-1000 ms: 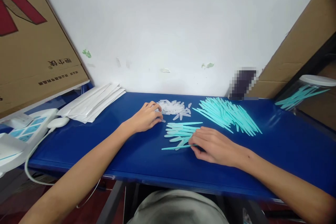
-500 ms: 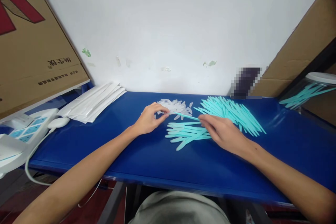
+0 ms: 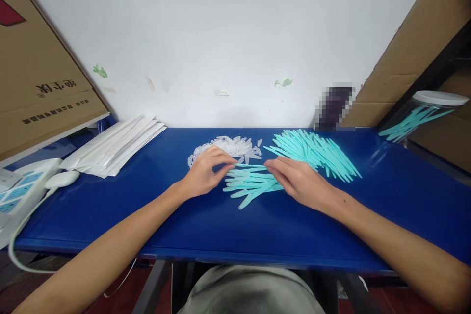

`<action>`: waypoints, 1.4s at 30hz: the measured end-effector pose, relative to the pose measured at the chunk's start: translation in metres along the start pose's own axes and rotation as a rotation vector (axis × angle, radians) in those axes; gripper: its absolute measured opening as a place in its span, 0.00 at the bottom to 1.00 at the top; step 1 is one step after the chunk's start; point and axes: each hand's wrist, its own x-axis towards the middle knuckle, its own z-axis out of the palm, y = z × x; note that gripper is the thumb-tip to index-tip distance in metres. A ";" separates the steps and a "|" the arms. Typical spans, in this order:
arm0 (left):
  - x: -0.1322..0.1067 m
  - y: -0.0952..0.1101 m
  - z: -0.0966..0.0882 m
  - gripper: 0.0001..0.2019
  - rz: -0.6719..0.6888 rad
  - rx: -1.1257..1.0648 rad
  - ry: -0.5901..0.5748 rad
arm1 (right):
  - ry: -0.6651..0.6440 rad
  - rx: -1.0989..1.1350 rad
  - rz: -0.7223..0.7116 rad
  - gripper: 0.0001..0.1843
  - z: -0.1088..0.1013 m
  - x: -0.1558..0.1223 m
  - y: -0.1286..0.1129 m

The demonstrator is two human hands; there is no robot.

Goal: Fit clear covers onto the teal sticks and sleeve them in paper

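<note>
Turquoise stick [image 3: 250, 166], tip at left fingers [image 3: 225, 159], shaft in right fingers [image 3: 275, 165]

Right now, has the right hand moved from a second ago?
Yes: judged against the table, the right hand has shifted forward, closer to the wall.

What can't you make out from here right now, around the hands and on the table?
All in the head view:
- Held stick: both ends, covered by the left hand and right hand.
- Front turquoise sticks: some right ends, behind the right hand.
- Translucent pieces: part of the pile, behind the left hand; too small to count.
- Dark object: identity, lost to pixelation.
- White power strip: far side, cut by the left edge.
</note>
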 end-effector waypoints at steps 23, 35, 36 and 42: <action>-0.005 -0.046 -0.056 0.20 -0.320 0.500 -0.058 | -0.527 -0.140 0.114 0.32 -0.011 0.027 -0.009; -0.076 -0.144 -0.241 0.26 -1.141 0.659 0.059 | -0.657 -0.171 0.015 0.23 -0.006 0.061 -0.020; -0.080 -0.147 -0.246 0.24 -1.127 0.639 0.075 | -0.643 -0.196 -0.001 0.21 -0.003 0.062 -0.022; -0.097 -0.149 -0.246 0.26 -0.926 0.543 0.228 | -0.535 -0.326 -0.148 0.11 0.013 0.053 -0.026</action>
